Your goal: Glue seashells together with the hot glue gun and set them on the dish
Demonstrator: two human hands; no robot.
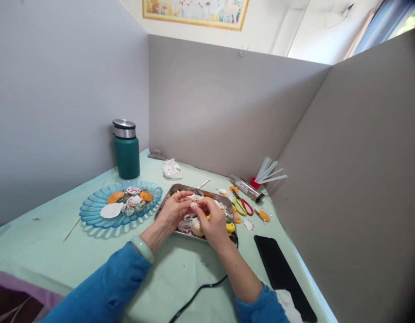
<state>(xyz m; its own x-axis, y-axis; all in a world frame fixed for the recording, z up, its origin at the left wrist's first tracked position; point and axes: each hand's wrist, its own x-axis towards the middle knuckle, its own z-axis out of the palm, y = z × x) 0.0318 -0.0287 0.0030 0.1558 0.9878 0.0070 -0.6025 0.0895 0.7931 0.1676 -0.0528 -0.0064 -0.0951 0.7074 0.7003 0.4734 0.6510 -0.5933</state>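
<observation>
A pale green table (42, 242) is enclosed on three sides by grey partition walls (210, 103); a teal flask (126, 150) with a steel lid is stood near the back left corner; a blue glass plate (93, 211) laden with orange, white and patterned shells is set just left of a metal tray (175, 188), in which further shells are heaped. To the right of the tray, yellow-and-red scissors (243, 206) are laid, with a dark tube (246, 188) and a bundle of clear sticks (269, 172) behind them; a black phone (281, 273) is laid flat along the right edge; a black cable (197, 291) is run across the table between the forearms; a thin wooden skewer (72, 229) is left beside the plate.

Both forearms, sleeved in blue, are brought in from the lower edge and converged over the tray; a pale bangle (142, 248) is worn on the left wrist. The left hand (173, 210) is turned palm inward, its fingers curled and pinched on a small shell (194, 204); the right hand (214, 222) is held back uppermost, its fingertips closed against the same shell from the other side. The shell is held just above the tray, between the two hands; its long axis and facing cannot be made out, so little of it being uncovered.
</observation>
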